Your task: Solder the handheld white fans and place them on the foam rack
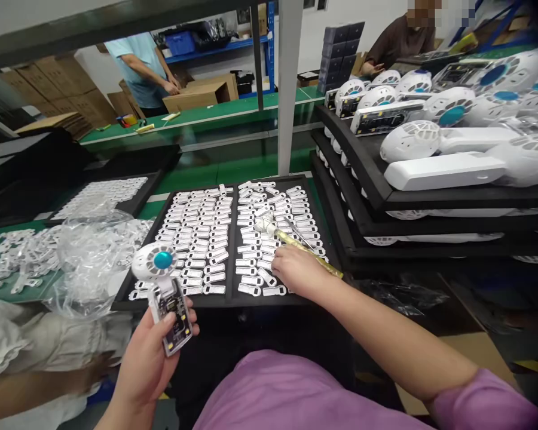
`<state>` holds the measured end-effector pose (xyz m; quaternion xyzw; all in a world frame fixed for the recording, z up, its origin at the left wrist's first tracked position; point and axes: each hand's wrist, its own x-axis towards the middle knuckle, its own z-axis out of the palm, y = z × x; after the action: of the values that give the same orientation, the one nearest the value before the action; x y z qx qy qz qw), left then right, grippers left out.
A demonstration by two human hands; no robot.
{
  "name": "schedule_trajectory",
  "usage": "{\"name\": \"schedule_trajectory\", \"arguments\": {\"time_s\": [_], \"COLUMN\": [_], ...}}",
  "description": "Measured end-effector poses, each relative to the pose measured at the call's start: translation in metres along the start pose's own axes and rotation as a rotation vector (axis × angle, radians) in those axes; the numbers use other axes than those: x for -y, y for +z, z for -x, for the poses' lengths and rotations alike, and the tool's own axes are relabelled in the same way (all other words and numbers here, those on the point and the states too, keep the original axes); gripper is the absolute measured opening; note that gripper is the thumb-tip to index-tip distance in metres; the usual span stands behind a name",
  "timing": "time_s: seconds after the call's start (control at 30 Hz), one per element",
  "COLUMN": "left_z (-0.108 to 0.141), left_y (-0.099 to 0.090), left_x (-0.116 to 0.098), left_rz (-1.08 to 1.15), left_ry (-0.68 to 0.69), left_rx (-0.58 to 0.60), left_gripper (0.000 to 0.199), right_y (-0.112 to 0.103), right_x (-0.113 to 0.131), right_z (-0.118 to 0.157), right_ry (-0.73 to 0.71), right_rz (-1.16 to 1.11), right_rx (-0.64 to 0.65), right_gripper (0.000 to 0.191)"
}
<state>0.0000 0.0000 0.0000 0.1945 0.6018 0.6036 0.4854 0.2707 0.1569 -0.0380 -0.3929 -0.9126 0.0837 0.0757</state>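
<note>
My left hand [147, 351], eight o'clock, grips a handheld fan [164, 285], likely light, fragile; pinch its handle [178, 326] edges. Right hand [297, 272], five: can't tell.

Brown cardboard boxes [67, 86] stand stacked at ten o'clock. Between ten and eleven, a co-worker [140, 74] in a light blue shirt stands beside an open carton [201, 98]. At eleven, a blue bin [180, 43] sits on a shelf [246, 43]. Dark boxes [339, 57] are piled at one, left of a seated person [397, 45].
</note>
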Motion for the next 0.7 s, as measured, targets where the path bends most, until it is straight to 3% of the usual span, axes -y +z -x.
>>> {"name": "schedule_trajectory", "arguments": {"time_s": [0.2, 0.33, 0.4, 0.53, 0.63, 0.7], "left_z": [-0.036, -0.059, -0.068, -0.076, -0.077, -0.078], "left_y": [0.07, 0.11, 0.125, 0.143, 0.145, 0.143], "left_x": [-0.018, -0.018, -0.016, -0.013, -0.011, -0.011], "left_rz": [-0.188, -0.336, -0.352, -0.307, -0.306, -0.326], "left_ry": [0.093, 0.118, 0.093, 0.058, 0.076, 0.088], "left_rx": [0.312, 0.509, 0.607, 0.798, 0.818, 0.791], "left_gripper": [0.049, 0.055, 0.068, 0.081, 0.082, 0.081], "right_y": [-0.023, -0.04, -0.043, -0.043, -0.042, -0.042], "right_x": [0.006, 0.012, 0.015, 0.021, 0.026, 0.031], "right_z": [0.01, 0.019, 0.017, 0.001, -0.014, -0.022], "right_ry": [0.069, 0.057, 0.079, 0.379, 0.574, 0.625], "right_rz": [-0.168, -0.502, -0.646, -1.056, -1.427, -1.534], "right_rx": [-0.065, -0.186, -0.267, -0.385, -0.383, -0.396], "right_gripper": [0.01, 0.03, 0.025, 0.026, 0.033, 0.032]}}
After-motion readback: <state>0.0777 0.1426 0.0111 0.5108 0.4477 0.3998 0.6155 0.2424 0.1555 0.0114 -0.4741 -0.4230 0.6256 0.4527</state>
